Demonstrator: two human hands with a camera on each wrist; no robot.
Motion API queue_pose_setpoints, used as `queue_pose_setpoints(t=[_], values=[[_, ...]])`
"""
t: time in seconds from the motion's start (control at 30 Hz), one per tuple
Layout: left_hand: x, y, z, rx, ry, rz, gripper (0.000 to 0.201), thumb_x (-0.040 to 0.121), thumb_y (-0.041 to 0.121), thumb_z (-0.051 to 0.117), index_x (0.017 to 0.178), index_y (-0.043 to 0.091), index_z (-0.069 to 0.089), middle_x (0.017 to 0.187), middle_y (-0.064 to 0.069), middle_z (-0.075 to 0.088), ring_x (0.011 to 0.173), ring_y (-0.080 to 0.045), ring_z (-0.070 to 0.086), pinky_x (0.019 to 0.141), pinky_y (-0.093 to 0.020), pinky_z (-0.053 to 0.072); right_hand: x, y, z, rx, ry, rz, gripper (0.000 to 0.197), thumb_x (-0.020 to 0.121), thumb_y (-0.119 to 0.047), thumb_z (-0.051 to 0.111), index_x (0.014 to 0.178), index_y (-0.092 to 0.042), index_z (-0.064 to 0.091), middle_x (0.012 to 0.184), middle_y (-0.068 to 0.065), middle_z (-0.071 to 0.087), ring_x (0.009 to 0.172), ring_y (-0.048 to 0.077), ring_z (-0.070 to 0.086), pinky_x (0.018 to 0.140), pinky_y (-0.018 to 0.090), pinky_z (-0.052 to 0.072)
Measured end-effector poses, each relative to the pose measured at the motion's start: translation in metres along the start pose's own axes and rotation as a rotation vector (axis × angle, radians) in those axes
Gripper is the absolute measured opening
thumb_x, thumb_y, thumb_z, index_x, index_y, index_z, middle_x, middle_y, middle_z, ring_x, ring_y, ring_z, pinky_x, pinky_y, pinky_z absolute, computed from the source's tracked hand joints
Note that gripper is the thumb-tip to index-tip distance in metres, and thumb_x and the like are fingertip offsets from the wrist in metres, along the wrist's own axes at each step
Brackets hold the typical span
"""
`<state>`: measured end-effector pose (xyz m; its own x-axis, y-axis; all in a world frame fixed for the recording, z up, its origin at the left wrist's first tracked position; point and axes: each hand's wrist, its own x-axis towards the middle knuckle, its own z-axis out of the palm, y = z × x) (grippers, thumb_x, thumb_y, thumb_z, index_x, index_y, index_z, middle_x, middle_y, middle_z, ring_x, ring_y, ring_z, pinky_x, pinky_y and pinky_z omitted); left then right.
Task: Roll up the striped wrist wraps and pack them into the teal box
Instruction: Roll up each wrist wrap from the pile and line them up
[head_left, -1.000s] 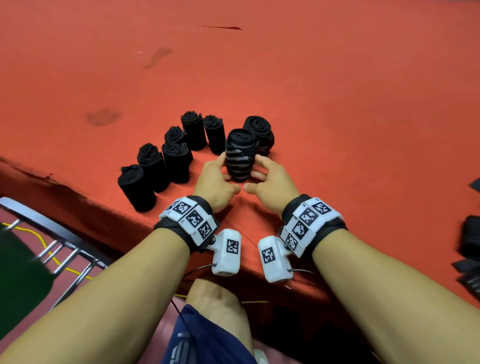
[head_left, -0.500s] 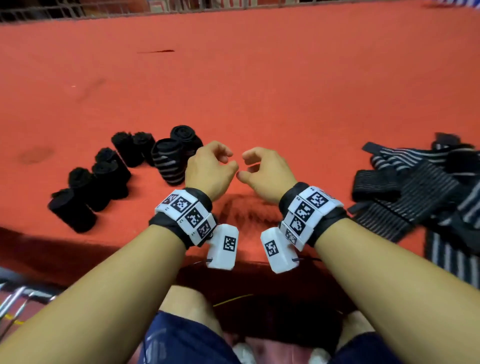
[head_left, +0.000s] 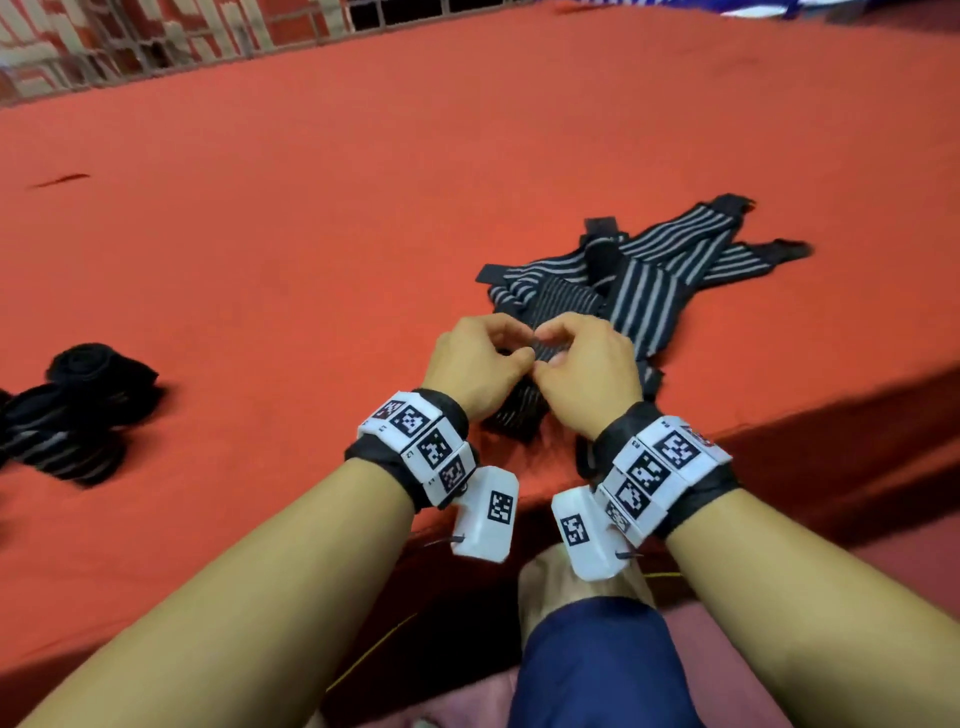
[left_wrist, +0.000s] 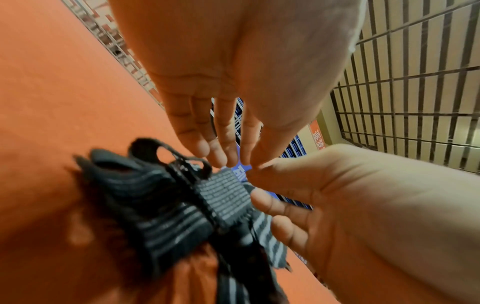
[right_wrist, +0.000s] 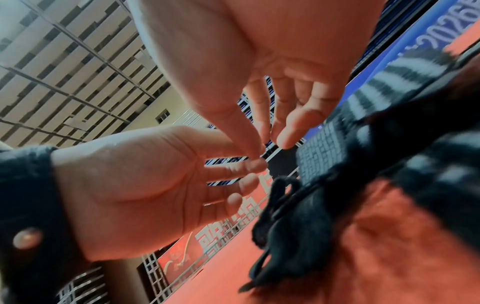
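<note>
Head view: both hands meet at frame centre over the near end of a loose pile of striped wrist wraps (head_left: 644, 291) on the red cloth table (head_left: 311, 234).
Left hand (head_left: 475, 371): fingers curled in toward the wrap end; left wrist view shows the fingertips (left_wrist: 215, 152) bunched just above the wrap's ribbed patch (left_wrist: 223, 195); contact looks likely, cannot tell a firm pinch.
Right hand (head_left: 587, 374): fingers curled, thumb meeting the left thumb; right wrist view shows thumb and forefinger tips (right_wrist: 285, 139) closing beside the same patch; grip not confirmed.
Why so: probably both hands pick one wrap's end off the pile so as to start a tight roll from it.
Rolled wraps (head_left: 78, 415): dark bundles at left edge of frame, well apart from the hands, parked till packing.
Teal box: not in view.
Change vs earlier frames: hands were on an upright roll among the bundles, then empty in mid-air; now they reach the loose pile, which sits centre frame, bundles pushed to the left edge.
</note>
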<state>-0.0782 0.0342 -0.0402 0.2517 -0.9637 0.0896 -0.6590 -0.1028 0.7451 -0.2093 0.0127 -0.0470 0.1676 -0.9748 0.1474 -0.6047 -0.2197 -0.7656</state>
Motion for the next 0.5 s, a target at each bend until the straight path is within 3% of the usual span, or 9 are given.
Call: queue_pose_setpoints(t=[0.1, 0.23, 0.37, 0.5], values=[[0.008, 0.012, 0.024, 0.005, -0.05, 0.025, 0.017, 0.087, 0.024, 0.073, 0.103, 0.028, 0.074, 0.093, 0.014, 0.07, 0.09, -0.008, 0.065, 0.084, -0.022, 0.048, 0.006, 0.023, -0.018, 0.02, 0.081, 0.055, 0.027, 0.08, -0.014, 0.073, 0.106, -0.023, 0.07, 0.108, 0.004, 0.066, 0.105, 0.023, 0.063, 0.093, 0.028, 0.046], [0.015, 0.026, 0.047, 0.002, -0.1, 0.047, 0.021, 0.089, 0.029, 0.074, 0.11, 0.03, 0.073, 0.111, 0.014, 0.072, 0.094, -0.006, 0.066, 0.087, -0.023, 0.049, 0.015, 0.048, -0.042, 0.053, 0.194, 0.18, 0.044, 0.086, -0.015, 0.073, 0.126, -0.018, 0.055, 0.13, 0.005, 0.047, 0.098, 0.018, 0.051, 0.079, 0.016, 0.029], [0.02, 0.037, 0.064, -0.007, -0.157, 0.057, 0.034, 0.089, 0.028, 0.074, 0.122, 0.029, 0.068, 0.124, 0.009, 0.069, 0.106, -0.012, 0.065, 0.099, -0.03, 0.049, 0.029, 0.069, -0.049, 0.086, 0.181, 0.32, 0.069, 0.086, -0.023, 0.076, 0.143, -0.01, 0.038, 0.142, 0.011, 0.05, 0.127, 0.029, 0.051, 0.096, 0.031, 0.039], [0.027, 0.033, 0.074, 0.004, -0.18, 0.028, 0.046, 0.086, 0.026, 0.078, 0.129, 0.03, 0.062, 0.127, 0.007, 0.067, 0.108, -0.02, 0.065, 0.102, -0.038, 0.05, 0.039, 0.084, -0.043, 0.162, 0.174, 0.377, 0.067, 0.084, -0.025, 0.078, 0.137, -0.006, 0.044, 0.128, 0.011, 0.06, 0.121, 0.03, 0.056, 0.098, 0.035, 0.044]])
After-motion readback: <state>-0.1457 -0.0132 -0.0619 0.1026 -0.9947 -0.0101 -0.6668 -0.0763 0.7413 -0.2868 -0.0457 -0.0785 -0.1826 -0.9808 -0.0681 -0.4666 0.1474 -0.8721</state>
